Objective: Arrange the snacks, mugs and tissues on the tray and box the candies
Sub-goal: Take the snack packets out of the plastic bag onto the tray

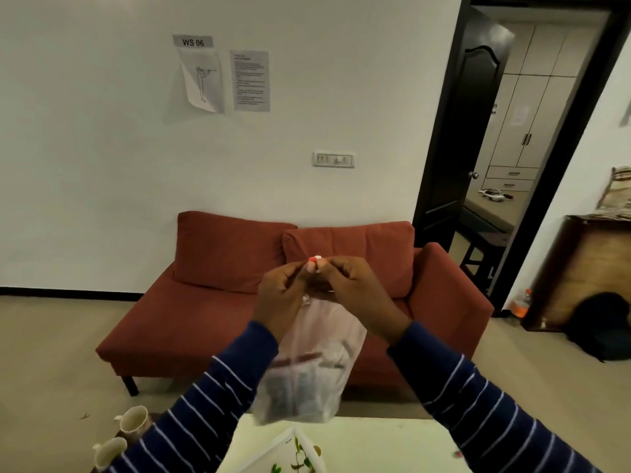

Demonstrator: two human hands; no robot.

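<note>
Head view, left to right. Two pale mugs [133,419] stand at the lower left, below and to the left of the left hand [281,295] — one nearer the camera than the other, both partly cut off by the striped left sleeve [205,414]. The left hand is raised in front of the red sofa [273,302], its fingers curled and pinching the gathered top of a translucent plastic bag [307,363]. The bag hangs straight down from both hands; dark, blurred contents sit in its lower part, too indistinct to name. Its bottom edge hangs just above the far edge of the pale desk [375,442]. A white tray [288,448] with a leaf pattern lies on the desk, directly below the bag. Between the fingertips of the two hands a small pink-and-white piece [314,259] shows — what it is cannot be told. The right hand [355,285], touching the left at the fingertips, likewise pinches the bag's top.
</note>
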